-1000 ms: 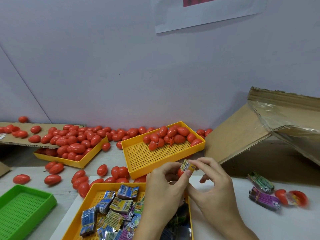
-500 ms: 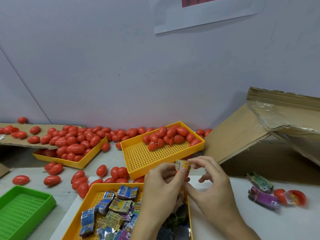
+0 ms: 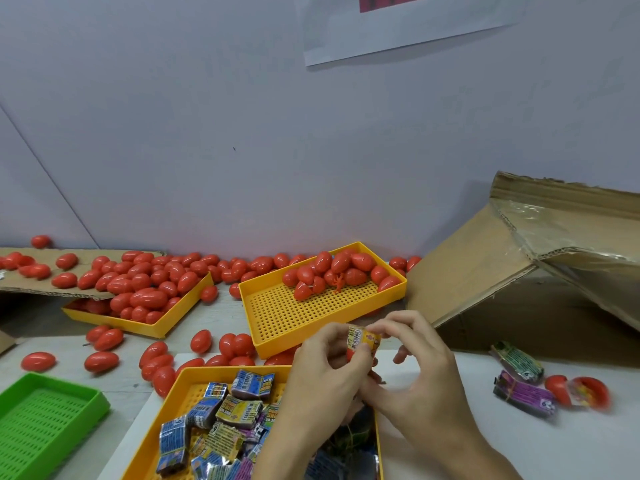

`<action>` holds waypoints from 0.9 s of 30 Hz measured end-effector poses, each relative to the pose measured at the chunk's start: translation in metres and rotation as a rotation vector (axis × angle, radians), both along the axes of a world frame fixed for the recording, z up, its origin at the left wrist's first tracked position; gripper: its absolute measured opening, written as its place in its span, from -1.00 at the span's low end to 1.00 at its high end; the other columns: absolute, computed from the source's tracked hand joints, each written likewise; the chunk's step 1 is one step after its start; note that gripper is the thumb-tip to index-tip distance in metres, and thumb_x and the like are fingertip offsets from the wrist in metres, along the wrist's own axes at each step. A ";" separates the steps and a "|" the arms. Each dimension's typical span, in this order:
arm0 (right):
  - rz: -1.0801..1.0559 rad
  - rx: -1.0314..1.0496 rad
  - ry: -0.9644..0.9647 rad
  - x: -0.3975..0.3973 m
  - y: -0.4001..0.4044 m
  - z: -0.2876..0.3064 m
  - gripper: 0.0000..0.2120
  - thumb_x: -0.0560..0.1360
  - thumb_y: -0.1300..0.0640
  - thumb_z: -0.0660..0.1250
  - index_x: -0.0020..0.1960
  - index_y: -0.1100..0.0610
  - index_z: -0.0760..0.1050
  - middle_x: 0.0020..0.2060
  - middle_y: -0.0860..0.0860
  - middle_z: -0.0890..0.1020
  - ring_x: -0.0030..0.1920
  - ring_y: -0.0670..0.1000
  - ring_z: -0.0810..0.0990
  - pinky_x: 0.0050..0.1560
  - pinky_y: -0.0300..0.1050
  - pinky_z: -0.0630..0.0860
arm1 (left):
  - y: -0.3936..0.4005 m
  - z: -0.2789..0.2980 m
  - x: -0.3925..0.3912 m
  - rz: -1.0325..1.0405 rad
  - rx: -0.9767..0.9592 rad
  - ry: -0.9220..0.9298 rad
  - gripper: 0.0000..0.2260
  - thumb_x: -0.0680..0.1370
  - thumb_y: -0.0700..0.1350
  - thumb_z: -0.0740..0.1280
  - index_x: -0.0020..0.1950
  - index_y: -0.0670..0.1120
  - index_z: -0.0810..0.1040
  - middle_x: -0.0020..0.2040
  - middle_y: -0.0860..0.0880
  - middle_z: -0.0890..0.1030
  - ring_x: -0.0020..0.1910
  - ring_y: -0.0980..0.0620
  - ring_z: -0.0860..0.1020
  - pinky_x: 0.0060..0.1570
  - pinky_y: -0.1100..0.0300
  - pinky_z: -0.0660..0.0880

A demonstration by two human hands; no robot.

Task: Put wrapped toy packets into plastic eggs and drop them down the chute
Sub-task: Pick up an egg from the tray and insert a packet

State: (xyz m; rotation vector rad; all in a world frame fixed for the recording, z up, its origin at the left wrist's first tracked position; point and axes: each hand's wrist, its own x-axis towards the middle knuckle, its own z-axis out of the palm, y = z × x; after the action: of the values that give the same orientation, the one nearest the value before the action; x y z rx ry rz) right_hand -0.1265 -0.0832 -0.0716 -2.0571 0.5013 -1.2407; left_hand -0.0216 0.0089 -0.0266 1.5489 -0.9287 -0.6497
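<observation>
Packet going into the egg, both hands pinching

Your left hand (image 3: 325,372) and right hand (image 3: 415,368) both pinch 1 yellow packet (image 3: 363,338), which sits on a red egg half (image 3: 350,355) barely showing between your fingers, above the near yellow tray (image 3: 180,403) of packets. The packet looks proud of the rim; force it crooked and the wrapper may snag so the egg will not close, or the half may slip loose onto the worktop (image 3: 450,452). The cardboard chute (image 3: 460,275) waits to your right, with spare eggs in the far tray (image 3: 304,323).
</observation>
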 end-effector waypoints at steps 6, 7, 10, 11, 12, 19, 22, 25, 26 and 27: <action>-0.003 -0.029 -0.007 0.000 0.001 0.001 -0.58 0.31 -0.12 0.48 0.14 -0.16 0.52 0.08 -0.31 0.46 0.06 -0.19 0.50 -0.14 -0.47 0.44 | 0.003 0.003 0.001 -0.050 0.081 0.025 -0.81 0.62 -0.05 0.32 -0.11 -0.09 0.64 -0.23 -0.26 0.60 -0.33 -0.27 0.49 -0.31 -0.02 0.45; -0.010 -0.035 -0.006 0.000 0.001 0.001 -0.58 0.31 -0.09 0.51 0.15 -0.14 0.53 0.08 -0.30 0.47 0.06 -0.19 0.51 -0.15 -0.47 0.44 | 0.004 0.004 0.002 -0.057 0.084 0.019 -0.82 0.62 -0.05 0.33 -0.10 -0.08 0.65 -0.23 -0.20 0.64 -0.25 -0.34 0.55 -0.26 -0.04 0.51; -0.019 -0.043 -0.007 0.000 0.000 0.001 -0.58 0.31 -0.05 0.53 0.14 -0.06 0.56 0.07 -0.25 0.51 0.08 -0.16 0.52 -0.16 -0.47 0.45 | 0.005 0.006 0.004 -0.075 0.092 -0.032 -0.85 0.61 -0.03 0.34 -0.05 -0.06 0.66 -0.19 -0.08 0.71 -0.14 -0.22 0.66 -0.16 -0.19 0.59; -0.017 -0.040 -0.009 0.000 0.001 0.001 -0.58 0.31 -0.06 0.52 0.14 -0.06 0.56 0.07 -0.24 0.52 0.08 -0.17 0.53 -0.16 -0.47 0.45 | 0.005 0.005 0.004 -0.076 0.098 -0.035 -0.85 0.61 -0.02 0.35 -0.04 -0.06 0.66 -0.18 -0.09 0.71 -0.13 -0.25 0.64 -0.16 -0.23 0.58; -0.015 -0.039 -0.013 0.000 0.001 0.002 -0.58 0.32 -0.07 0.52 0.15 -0.07 0.55 0.07 -0.24 0.53 0.09 -0.18 0.53 -0.15 -0.48 0.45 | 0.006 0.005 0.004 -0.077 0.102 -0.029 -0.85 0.60 -0.02 0.35 -0.04 -0.06 0.66 -0.18 -0.11 0.70 -0.11 -0.29 0.63 -0.17 -0.24 0.58; 0.013 -0.046 -0.017 0.000 0.003 0.001 -0.53 0.29 0.02 0.56 0.18 0.00 0.58 0.08 -0.23 0.55 0.10 -0.17 0.55 -0.13 -0.46 0.46 | 0.004 0.002 0.004 -0.075 0.085 -0.090 -0.82 0.59 0.03 0.36 -0.07 -0.06 0.62 -0.32 -0.16 0.53 -0.45 0.05 0.46 -0.49 0.23 0.42; 0.011 -0.066 -0.006 -0.001 0.002 0.000 -0.49 0.25 0.04 0.55 0.18 0.06 0.60 0.08 -0.20 0.56 0.10 -0.18 0.54 -0.12 -0.50 0.44 | 0.004 0.001 0.004 -0.081 0.083 -0.104 -0.82 0.59 -0.01 0.37 -0.05 -0.11 0.61 -0.41 -0.03 0.51 -0.54 0.10 0.42 -0.55 0.29 0.36; -0.004 -0.077 -0.002 -0.001 0.002 0.000 -0.50 0.27 0.04 0.54 0.19 0.09 0.61 0.07 -0.16 0.58 0.11 -0.22 0.53 -0.11 -0.51 0.45 | 0.004 0.001 0.006 -0.079 0.089 -0.091 -0.79 0.58 -0.01 0.38 -0.09 -0.16 0.60 -0.46 -0.05 0.49 -0.57 0.07 0.41 -0.56 0.27 0.35; -0.006 -0.074 -0.004 -0.002 0.002 0.000 -0.51 0.28 0.05 0.55 0.19 0.10 0.61 0.07 -0.15 0.58 0.12 -0.23 0.53 -0.10 -0.52 0.45 | 0.004 0.002 0.006 -0.081 0.091 -0.093 -0.79 0.58 -0.01 0.39 -0.11 -0.15 0.60 -0.46 -0.06 0.50 -0.57 0.06 0.41 -0.56 0.26 0.35; -0.007 -0.068 -0.008 -0.001 0.001 0.000 -0.52 0.29 0.06 0.56 0.19 0.10 0.61 0.07 -0.15 0.58 0.12 -0.23 0.53 -0.10 -0.52 0.45 | 0.003 0.002 0.006 -0.084 0.093 -0.098 -0.79 0.58 -0.01 0.39 -0.13 -0.14 0.61 -0.46 -0.07 0.50 -0.57 0.05 0.42 -0.56 0.26 0.35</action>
State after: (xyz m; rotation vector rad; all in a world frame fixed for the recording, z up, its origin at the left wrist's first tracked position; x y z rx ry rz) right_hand -0.1278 -0.0819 -0.0719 -2.1076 0.4689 -1.2849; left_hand -0.0153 0.0123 -0.0250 1.6433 -1.0540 -0.6897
